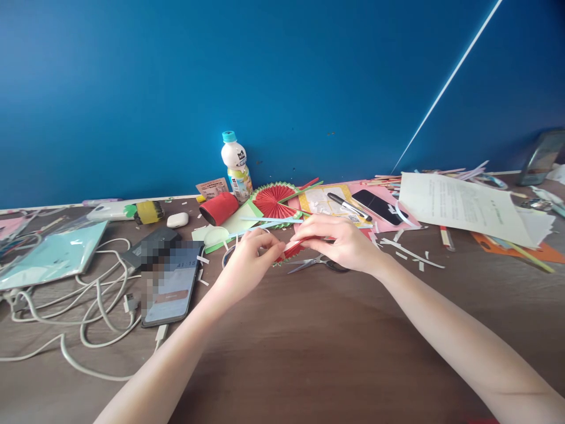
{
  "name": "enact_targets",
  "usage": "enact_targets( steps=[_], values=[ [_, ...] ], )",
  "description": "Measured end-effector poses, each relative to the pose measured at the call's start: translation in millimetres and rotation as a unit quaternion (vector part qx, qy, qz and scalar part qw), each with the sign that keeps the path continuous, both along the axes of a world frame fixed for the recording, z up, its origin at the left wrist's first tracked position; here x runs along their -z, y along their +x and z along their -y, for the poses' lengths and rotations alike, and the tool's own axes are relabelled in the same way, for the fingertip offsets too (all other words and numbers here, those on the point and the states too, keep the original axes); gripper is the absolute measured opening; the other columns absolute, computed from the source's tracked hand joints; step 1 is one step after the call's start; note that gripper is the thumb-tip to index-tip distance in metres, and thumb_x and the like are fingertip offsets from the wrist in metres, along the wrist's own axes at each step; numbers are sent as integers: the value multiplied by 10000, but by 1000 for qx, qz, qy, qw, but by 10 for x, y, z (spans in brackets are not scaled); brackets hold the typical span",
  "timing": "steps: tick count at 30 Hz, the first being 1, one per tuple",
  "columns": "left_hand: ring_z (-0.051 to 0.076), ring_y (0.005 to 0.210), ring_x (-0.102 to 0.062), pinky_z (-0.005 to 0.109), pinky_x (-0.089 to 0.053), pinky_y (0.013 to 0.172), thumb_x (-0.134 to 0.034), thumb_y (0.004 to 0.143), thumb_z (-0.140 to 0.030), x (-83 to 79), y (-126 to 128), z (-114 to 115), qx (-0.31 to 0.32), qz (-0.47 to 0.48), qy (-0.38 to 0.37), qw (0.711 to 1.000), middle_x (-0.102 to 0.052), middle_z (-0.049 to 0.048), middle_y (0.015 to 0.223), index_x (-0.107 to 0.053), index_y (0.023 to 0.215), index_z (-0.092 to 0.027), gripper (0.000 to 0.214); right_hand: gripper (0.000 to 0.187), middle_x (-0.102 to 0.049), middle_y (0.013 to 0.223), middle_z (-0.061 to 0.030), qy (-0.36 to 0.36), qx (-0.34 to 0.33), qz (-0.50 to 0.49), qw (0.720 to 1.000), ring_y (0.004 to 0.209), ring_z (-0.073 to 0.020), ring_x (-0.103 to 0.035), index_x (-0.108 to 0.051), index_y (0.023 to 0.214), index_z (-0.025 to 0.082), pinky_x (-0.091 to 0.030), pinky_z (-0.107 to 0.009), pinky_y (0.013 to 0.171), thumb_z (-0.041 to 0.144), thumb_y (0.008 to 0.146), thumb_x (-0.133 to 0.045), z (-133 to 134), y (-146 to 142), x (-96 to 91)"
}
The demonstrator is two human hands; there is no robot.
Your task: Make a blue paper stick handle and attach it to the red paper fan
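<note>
My left hand (247, 259) and my right hand (342, 242) meet above the brown table (309, 347), both pinched on a small folded red paper piece (292, 249) with a green edge. Their fingertips nearly touch over it. Silver scissors (315, 264) lie flat on the table just under my right hand. A finished red pleated paper fan (272, 201) with a green rim lies behind the hands, with pale blue and green paper strips (269, 221) across it.
A phone (170, 282) and tangled white cables (88, 294) lie at left. A drink bottle (236, 166), red cup (219, 208), earbud case (177, 219), pen (348, 206), a second phone (379, 206), white sheets (463, 206) and paper scraps crowd the back by the blue wall.
</note>
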State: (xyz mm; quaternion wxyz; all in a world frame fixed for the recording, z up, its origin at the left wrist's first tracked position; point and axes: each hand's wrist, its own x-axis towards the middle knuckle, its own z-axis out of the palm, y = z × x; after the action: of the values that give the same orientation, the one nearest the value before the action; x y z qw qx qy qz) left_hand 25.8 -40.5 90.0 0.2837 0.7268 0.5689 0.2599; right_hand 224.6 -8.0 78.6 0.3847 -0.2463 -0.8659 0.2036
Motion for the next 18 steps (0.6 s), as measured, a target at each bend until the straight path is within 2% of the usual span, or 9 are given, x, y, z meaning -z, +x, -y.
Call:
enact_targets(
  steps=[11, 18],
  values=[
    [178, 817, -511, 303, -388, 755, -430, 805, -444, 3, -8, 1, -1, -1, -5, 1000, -591, 12, 777, -547, 613, -195, 335, 150, -664, 879, -33, 0, -2, 0, 1000, 806, -149, -599, -663, 909, 225, -487, -316, 755, 217, 843, -528, 0, 3, 7],
    [138, 683, -501, 256, -367, 618, -424, 807, -413, -47, -27, -2, 16, -41, -28, 999, -575, -10, 721, -573, 620, -193, 325, 151, -669, 875, -37, 16, -8, 16, 1000, 809, -151, -602, -669, 891, 225, -490, -312, 758, 208, 844, -526, 0, 18, -28]
  ],
)
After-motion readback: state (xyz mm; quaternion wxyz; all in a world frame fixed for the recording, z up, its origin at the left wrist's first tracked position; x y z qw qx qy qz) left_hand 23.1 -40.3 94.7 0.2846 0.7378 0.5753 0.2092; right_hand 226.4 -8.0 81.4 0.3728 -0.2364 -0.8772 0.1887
